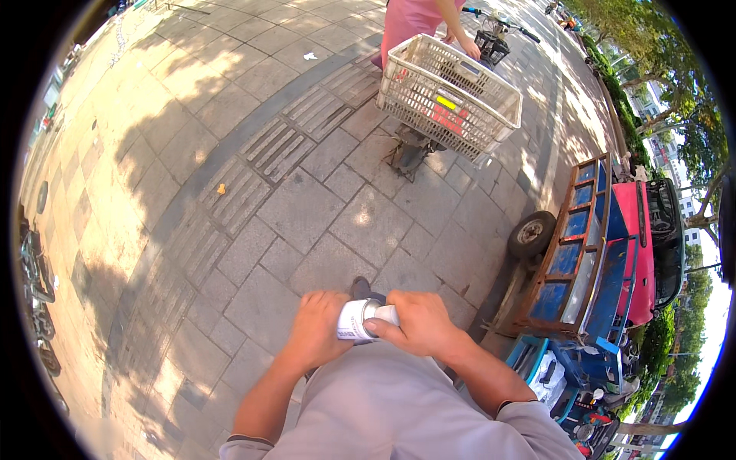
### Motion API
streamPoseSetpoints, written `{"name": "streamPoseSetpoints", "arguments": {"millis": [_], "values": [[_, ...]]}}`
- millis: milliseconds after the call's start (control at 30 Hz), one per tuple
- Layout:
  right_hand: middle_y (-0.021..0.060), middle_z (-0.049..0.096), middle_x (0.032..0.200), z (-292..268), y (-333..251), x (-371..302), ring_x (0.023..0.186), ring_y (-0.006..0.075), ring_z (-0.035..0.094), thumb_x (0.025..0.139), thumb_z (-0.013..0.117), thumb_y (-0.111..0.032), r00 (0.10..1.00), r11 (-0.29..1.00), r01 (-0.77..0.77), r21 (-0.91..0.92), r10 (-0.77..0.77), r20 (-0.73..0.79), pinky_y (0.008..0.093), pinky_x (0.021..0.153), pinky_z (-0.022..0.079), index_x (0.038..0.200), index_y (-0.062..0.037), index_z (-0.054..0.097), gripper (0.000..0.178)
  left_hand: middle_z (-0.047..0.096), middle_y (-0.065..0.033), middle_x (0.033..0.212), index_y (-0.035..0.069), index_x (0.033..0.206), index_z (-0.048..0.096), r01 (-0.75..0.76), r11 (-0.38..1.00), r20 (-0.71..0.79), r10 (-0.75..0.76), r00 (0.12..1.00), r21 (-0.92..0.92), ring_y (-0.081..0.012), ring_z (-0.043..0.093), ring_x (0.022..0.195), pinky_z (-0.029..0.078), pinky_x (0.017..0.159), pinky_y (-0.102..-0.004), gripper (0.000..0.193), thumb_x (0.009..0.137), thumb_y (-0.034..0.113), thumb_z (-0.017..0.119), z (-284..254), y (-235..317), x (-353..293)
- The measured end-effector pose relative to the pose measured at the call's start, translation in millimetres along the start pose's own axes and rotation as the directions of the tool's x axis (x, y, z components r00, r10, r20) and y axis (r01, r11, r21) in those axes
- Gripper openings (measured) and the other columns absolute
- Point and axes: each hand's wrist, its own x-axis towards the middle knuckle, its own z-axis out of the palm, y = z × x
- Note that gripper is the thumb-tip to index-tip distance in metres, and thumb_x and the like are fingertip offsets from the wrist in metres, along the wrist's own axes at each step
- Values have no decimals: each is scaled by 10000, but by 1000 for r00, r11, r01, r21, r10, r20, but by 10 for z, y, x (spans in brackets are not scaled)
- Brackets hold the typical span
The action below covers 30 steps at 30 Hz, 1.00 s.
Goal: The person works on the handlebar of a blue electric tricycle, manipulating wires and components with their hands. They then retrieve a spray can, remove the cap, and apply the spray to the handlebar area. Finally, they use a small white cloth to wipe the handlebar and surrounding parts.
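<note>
In front of my waist, my left hand point(317, 325) wraps round a white can point(353, 320) with dark print, which looks like an aerosol can lying on its side. A silvery shoulder shows at the can's right end. Against that end, my right hand point(423, 322) closes its thumb and fingers on a small white cap point(388, 313). Whether the cap sits on the can or is apart from it, I cannot tell. My shoe point(360, 287) shows just beyond the can.
Ahead, a person in pink point(410, 23) stands by a bicycle point(498, 34) bearing a pale plastic crate point(460, 103). To the right is a blue, rusty cart point(567, 261) with a red cab point(636, 245) and a teal bin point(525, 354) of tools. Stone paving point(307, 207) lies around me.
</note>
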Motion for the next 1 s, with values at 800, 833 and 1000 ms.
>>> {"name": "streamPoseSetpoints", "arguments": {"millis": [800,833,1000], "values": [[189,631,1262,-1610,1394,3316,1148,369,653,731,910,-462,984,907,65,416,10,-177,470,933,536,1353,-21,513,860,719,-202,860,-14,938,681,144,882,-164,-240,957,-448,-352,723,822,552,730,-413,406,643,145,911,-688,-546,4030],[198,629,1279,-1584,1452,3407,1169,377,647,724,919,-452,978,922,63,382,18,-206,463,965,532,1373,-22,513,878,726,-211,920,-14,981,677,115,902,-29,-140,990,-416,-361,720,868,552,758,-422,435,653,157,905,-666,-744,4193],[182,624,1306,-1477,1691,3526,1234,373,613,663,972,-381,887,845,-94,526,311,-341,471,1044,500,1334,-48,556,857,717,-191,1025,10,1096,673,13,943,265,81,961,-333,-396,682,970,507,913,-485,527,657,195,896,-503,-1050,4913]]}}
